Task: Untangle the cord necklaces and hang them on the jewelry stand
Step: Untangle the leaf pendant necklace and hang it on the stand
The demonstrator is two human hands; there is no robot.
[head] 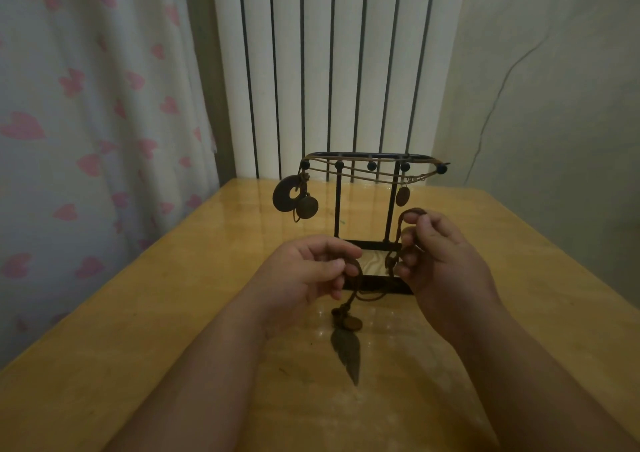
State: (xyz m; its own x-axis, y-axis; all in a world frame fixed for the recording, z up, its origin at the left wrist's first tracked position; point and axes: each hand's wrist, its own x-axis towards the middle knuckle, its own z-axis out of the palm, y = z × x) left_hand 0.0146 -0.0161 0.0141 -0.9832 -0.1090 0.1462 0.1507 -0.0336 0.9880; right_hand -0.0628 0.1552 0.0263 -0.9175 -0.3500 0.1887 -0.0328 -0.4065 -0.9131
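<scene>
Brown cord necklace (398, 235), strung between a person's two hands, hangs just in front of a black metal jewelry stand (337, 209) in this head-camera view. Its dark feather-shaped pendant (346, 351) and small round charms dangle low over the glossy yellow wooden table (173, 313); whether the feather's tip touches the surface cannot be told. The left hand (304, 271) has its fingers curled, thumb and forefinger pinching the cord beside the stand's base. The right hand (443, 261) is raised a little higher, its fingers clamped on a loop of the same cord, pinched at the top between thumb and forefinger. The stand is upright near the table's far edge, which meets a white ribbed radiator (329, 53). Tan cords (367, 171) are draped across its ball-tipped pegs, with a dark ring pendant (285, 197) and a round disc (307, 207) at the left end and a small oval pendant (402, 196) at the right. Bare tabletop lies on either side of the forearms. The left edge runs along a white curtain printed with pink hearts (69, 105), and the right edge falls away below a pale wall (554, 105).
</scene>
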